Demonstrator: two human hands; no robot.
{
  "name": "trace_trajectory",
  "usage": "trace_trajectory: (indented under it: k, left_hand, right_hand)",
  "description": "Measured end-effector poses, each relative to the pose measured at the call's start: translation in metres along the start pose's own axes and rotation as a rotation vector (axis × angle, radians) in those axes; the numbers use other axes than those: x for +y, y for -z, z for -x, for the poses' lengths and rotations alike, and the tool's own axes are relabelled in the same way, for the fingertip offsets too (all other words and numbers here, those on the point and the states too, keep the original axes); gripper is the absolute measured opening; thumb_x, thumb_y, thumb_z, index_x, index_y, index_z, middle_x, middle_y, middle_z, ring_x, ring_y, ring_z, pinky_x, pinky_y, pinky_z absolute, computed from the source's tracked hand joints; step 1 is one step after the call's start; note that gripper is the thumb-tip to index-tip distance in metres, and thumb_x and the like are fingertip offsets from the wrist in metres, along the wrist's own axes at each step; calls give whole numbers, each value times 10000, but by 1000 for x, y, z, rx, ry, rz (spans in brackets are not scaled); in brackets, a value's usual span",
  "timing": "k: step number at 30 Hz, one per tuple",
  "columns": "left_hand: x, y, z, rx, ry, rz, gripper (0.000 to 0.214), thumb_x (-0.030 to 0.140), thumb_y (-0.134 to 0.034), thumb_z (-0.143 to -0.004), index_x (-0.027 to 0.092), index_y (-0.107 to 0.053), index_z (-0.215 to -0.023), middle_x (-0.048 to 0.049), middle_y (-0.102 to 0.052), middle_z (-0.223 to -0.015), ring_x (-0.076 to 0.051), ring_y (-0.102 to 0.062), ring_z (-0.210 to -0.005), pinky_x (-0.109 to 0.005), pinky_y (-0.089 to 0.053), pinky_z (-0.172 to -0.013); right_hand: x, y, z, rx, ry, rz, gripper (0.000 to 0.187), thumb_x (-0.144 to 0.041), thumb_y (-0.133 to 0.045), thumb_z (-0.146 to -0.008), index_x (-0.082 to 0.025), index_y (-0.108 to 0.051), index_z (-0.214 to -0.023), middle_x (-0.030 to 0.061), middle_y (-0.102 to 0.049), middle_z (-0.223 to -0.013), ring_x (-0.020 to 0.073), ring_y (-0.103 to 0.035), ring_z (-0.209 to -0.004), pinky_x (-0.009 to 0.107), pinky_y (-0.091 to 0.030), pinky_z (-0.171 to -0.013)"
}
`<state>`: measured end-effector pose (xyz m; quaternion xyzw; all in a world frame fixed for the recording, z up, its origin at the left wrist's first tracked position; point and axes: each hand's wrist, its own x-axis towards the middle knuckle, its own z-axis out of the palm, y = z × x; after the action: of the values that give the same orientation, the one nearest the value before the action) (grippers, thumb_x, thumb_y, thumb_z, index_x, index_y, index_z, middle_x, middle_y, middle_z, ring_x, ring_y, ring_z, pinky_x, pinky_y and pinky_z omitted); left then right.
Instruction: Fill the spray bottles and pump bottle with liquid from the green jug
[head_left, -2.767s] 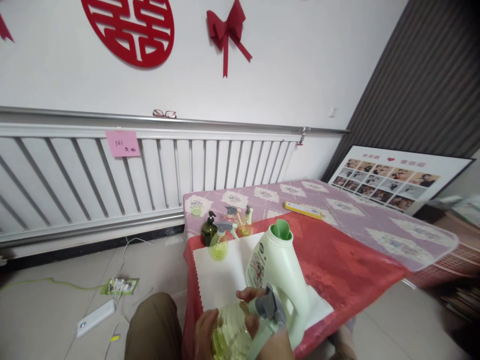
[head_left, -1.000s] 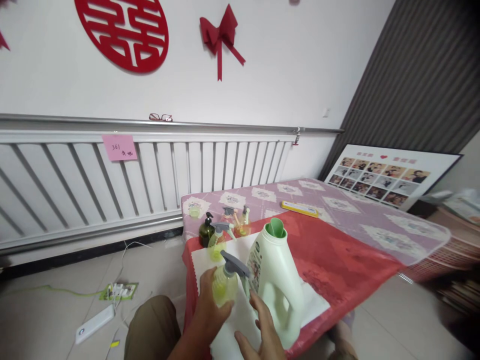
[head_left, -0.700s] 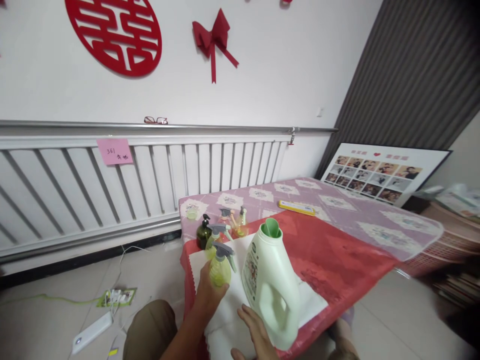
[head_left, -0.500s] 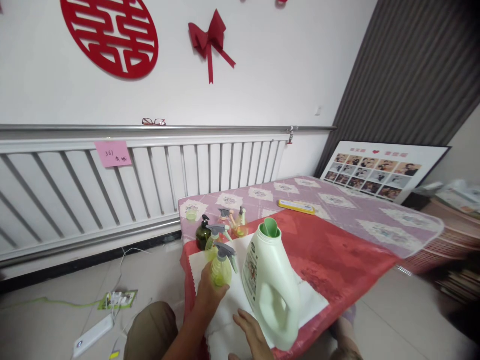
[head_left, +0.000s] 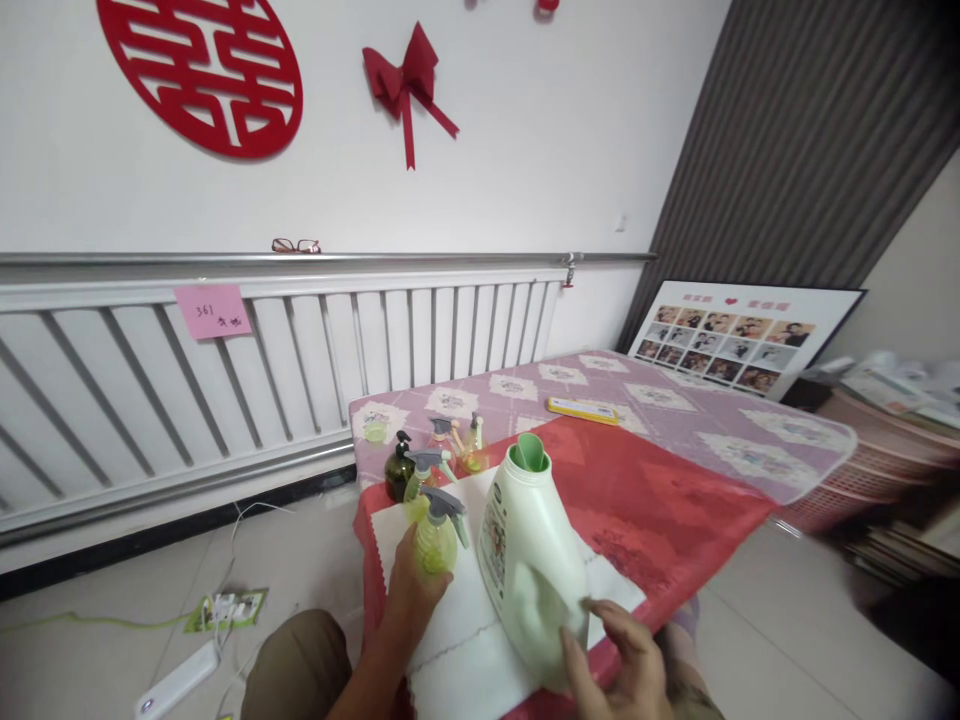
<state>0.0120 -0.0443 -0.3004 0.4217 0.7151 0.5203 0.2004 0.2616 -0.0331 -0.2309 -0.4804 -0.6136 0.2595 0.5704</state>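
My left hand (head_left: 417,590) is wrapped round a yellow-green spray bottle (head_left: 435,545) with a grey trigger head. The bottle stands upright at the near left of the table, on or just above a white cloth (head_left: 457,665). To its right is a large pale green detergent jug (head_left: 529,550), its open neck showing a green inner spout. My right hand (head_left: 626,660) is at the jug's handle side, thumb and fingers apart around the rear edge; whether they touch it I cannot tell. Just behind the held bottle stands another spray bottle (head_left: 420,487) of like colour.
Behind stand a dark green pump bottle (head_left: 398,475), a pinkish spray bottle (head_left: 442,440) and an amber one (head_left: 475,452). A pale green cap (head_left: 376,431) and a yellow-edged case (head_left: 583,410) lie on the table. A red cloth (head_left: 660,500) covers its near part.
My right hand has moved right, from in front of the jug to its handle side. The left hand keeps the spray bottle. The whole view has shifted slightly.
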Motion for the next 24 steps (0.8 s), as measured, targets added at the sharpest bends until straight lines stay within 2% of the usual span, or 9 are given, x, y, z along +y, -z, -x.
trace_trajectory:
  k: [2, 4, 7, 9, 14, 18, 21, 24]
  left_hand:
    - [1, 0, 1, 0, -7, 1, 883, 286, -631, -640, 93, -237, -1407, -193, -394, -1455, -291, -389, -1348, -389, -318, -1137]
    - [1, 0, 2, 3, -17, -7, 879, 275, -627, -638, 77, -243, -1404, -200, -385, -1455, -290, -378, -1352, -386, -297, -1146]
    - [1, 1, 3, 17, -23, -24, 868, 275, -620, -640, 73, -249, -1399, -200, -385, -1451, -293, -363, -1359, -397, -269, -1158]
    - [0, 0, 4, 23, -25, -31, 852, 279, -610, -651, 83, -251, -1398, -190, -398, -1446, -286, -368, -1360, -392, -277, -1155]
    - [-4, -2, 4, 26, -12, -26, 869, 274, -620, -643, 64, -253, -1401, -194, -410, -1438, -284, -399, -1347, -355, -320, -1134]
    - [-7, -2, 3, 31, 2, -11, 850, 268, -625, -658, 89, -264, -1407, -193, -439, -1425, -285, -449, -1312, -349, -388, -1086]
    - [-6, -2, 4, 33, 2, 6, 842, 254, -633, -653, 120, -286, -1409, -163, -445, -1435, -284, -436, -1325, -332, -366, -1106]
    - [-1, -3, 4, 43, 15, 43, 858, 248, -635, -646, 123, -287, -1421, -150, -446, -1442, -294, -422, -1335, -339, -345, -1121]
  right_hand:
    - [6, 1, -7, 39, -133, 4, 522, -519, -702, -682, -204, -553, -1070, 104, -627, -1110, 278, -597, -1011, 404, -494, -876]
    - [8, -4, -10, -45, -236, -23, 583, -551, -695, -658, -187, -542, -1088, 95, -650, -1056, 261, -621, -930, 362, -516, -801]
    - [3, -15, -12, -224, -337, -35, 528, -562, -669, -654, -178, -600, -1009, 52, -708, -844, 249, -648, -776, 320, -522, -676]
    - [-2, -21, -16, -217, -376, -4, 476, -572, -645, -653, -184, -642, -931, 33, -716, -737, 250, -650, -705, 320, -514, -642]
    - [-2, -22, -39, -104, -357, 45, 489, -556, -630, -625, -167, -704, -912, 74, -756, -801, 302, -679, -818, 334, -519, -687]
    - [15, -18, -57, -56, -300, 115, 497, -530, -597, -633, -162, -706, -947, 94, -761, -821, 314, -685, -828, 341, -518, -680]
    - [29, -15, -66, -48, -235, 162, 461, -512, -570, -622, -178, -698, -912, 93, -760, -831, 311, -684, -811, 344, -516, -681]
    - [39, -12, -73, -28, -231, 198, 462, -523, -549, -607, -171, -688, -872, 109, -754, -810, 322, -681, -796, 352, -514, -658]
